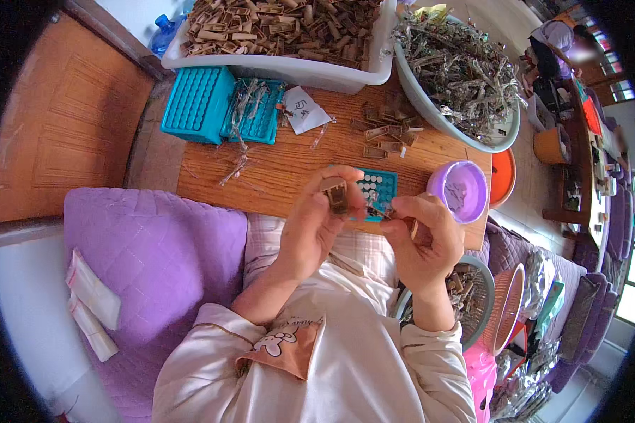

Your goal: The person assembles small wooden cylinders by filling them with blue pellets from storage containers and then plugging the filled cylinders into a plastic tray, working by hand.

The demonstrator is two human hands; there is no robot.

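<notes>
My left hand (316, 224) holds a small brownish metal clip (335, 194) upright between thumb and fingers. My right hand (425, 240) pinches a thin silvery metal piece (381, 211) and holds it against the clip's lower side. Both hands hover over the near edge of a wooden table (289, 166), just in front of a small teal plastic tray (377, 189) with round dimples. Loose brown clips (384, 130) lie on the table beyond the tray.
A white bin (289, 67) full of brown clips and a pale basin (437, 113) of silvery pieces stand at the back. Two teal trays (204, 102) lie at left, a purple bowl (461, 190) at right. A purple quilt (155, 254) covers the seat at left.
</notes>
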